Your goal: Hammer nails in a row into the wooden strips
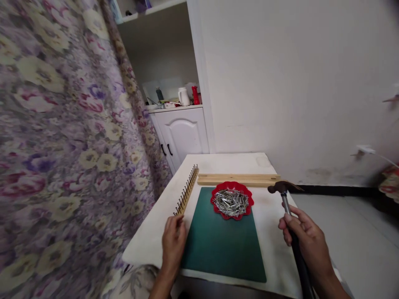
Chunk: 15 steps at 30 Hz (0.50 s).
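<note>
My right hand (307, 238) is closed around a claw hammer (286, 203), its dark head raised at the table's right side. On the left, a narrow wooden strip (186, 198) carries a row of upright nails. My left hand (173, 241) has its fingers curled together at the strip's near end, which they partly hide. Between my hands lies a green mat (225, 247). A red scalloped bowl (214, 192) full of loose silver nails (231, 203) stands at the mat's far end.
Bare wooden strips (238, 179) lie across the table (227, 162) behind the bowl. A flowered curtain (77, 145) hangs close on the left. Beyond the table are a white cabinet (183, 133) and a wall (264, 83) with a plugged-in cord.
</note>
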Motion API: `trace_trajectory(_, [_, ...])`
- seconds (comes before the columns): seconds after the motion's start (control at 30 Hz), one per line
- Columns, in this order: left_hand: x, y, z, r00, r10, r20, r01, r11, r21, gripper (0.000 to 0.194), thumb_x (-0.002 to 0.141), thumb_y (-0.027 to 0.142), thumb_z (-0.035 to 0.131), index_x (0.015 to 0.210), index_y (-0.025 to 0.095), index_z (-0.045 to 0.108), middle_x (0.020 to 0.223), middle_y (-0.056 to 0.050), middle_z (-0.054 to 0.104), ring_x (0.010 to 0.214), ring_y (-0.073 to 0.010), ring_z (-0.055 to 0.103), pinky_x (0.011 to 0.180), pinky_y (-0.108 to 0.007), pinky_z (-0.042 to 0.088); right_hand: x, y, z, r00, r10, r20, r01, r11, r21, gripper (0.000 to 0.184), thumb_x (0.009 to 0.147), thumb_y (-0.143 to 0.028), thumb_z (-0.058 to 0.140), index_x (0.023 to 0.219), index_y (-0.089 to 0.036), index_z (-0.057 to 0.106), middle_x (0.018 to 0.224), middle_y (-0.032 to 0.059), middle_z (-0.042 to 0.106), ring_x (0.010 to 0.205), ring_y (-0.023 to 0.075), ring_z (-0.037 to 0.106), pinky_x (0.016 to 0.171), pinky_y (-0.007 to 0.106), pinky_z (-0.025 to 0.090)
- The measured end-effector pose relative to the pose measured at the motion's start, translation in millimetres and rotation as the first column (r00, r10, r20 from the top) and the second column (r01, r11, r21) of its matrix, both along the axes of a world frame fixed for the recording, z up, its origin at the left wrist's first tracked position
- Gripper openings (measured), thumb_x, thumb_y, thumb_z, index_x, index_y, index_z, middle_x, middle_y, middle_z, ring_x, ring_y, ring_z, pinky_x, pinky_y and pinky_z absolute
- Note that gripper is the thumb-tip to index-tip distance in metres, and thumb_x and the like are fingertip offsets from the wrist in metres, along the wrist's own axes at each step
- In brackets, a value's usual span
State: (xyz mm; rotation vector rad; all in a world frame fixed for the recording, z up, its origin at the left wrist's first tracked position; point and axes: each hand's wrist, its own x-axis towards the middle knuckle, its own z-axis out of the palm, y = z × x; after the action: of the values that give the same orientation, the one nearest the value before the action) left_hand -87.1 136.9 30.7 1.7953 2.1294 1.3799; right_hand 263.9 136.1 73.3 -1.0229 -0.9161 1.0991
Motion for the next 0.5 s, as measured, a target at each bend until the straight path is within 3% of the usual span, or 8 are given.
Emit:
trace_trajectory(0.07, [23.4,9.3,6.5,0.99,-0.139,0.013,0.14,0.988,-0.061,0.02,0.083,0.033,0.044,0.091,0.02,0.058,0.093,-0.006,0.06,0.09,-0.0208,0.057,0.083,-0.031,0.045,2.3,0.6,-0.7,1.0,0.003,-0.008,-0.003,1.0,-0.01,0.035,0.082,-0.038,0.063,0.11,-0.019,0.055,0.063,-0.0012,0.061,0.042,0.0097,0.043,0.038,0.021,0.037])
trace_trajectory(0.17, [39.5,10.6,0.5,0.984,-0.157,0.081,0.167,0.978,-0.122,0.019,0.082,0.032,0.046,0.092,0.02,0.057,0.088,-0.005,0.061,0.084,-0.0196,0.058,0.078,-0.03,0.047,3.8,1.2,-2.8,1.0,0.016,-0.009,-0.016,1.0,-0.016,0.035,0.083,-0.038,0.062,0.111,-0.018,0.056,0.063,-0.001,0.06,0.042,0.0101,0.043,0.038,0.021,0.037])
trace_trajectory(0.3, [14.8,-10.7,-25.4,0.987,0.094,0.133,-0.09,0.995,-0.031,0.025,0.081,0.039,0.047,0.096,0.019,0.052,0.093,-0.006,0.058,0.087,-0.0204,0.057,0.08,-0.031,0.047,4.2,0.4,-4.0,1.0,0.019,0.008,-0.019,0.999,-0.039,0.035,0.083,-0.038,0.061,0.112,-0.018,0.055,0.064,-0.0006,0.061,0.043,0.0098,0.043,0.039,0.021,0.037])
trace_trajectory(0.4, [-18.6,-19.0,-41.0,0.935,0.347,0.08,-0.345,0.938,-0.038,0.043,0.075,0.041,0.051,0.109,0.015,0.048,0.102,-0.01,0.055,0.095,-0.0246,0.055,0.085,-0.036,0.046,3.2,-0.9,-3.3,1.0,0.021,0.018,-0.02,0.998,-0.051,0.036,0.083,-0.039,0.061,0.112,-0.019,0.056,0.064,-0.0009,0.061,0.043,0.0096,0.043,0.039,0.021,0.037])
trace_trajectory(0.5, [-39.1,-10.5,-44.5,0.933,0.335,-0.13,-0.355,0.912,-0.205,0.049,0.073,0.04,0.052,0.112,0.011,0.05,0.105,-0.014,0.057,0.099,-0.0288,0.053,0.088,-0.04,0.043,-0.3,-1.7,-3.0,0.999,0.03,0.019,-0.029,0.998,-0.052,0.038,0.082,-0.04,0.062,0.113,-0.019,0.055,0.064,-0.0011,0.062,0.042,0.0095,0.043,0.039,0.021,0.037])
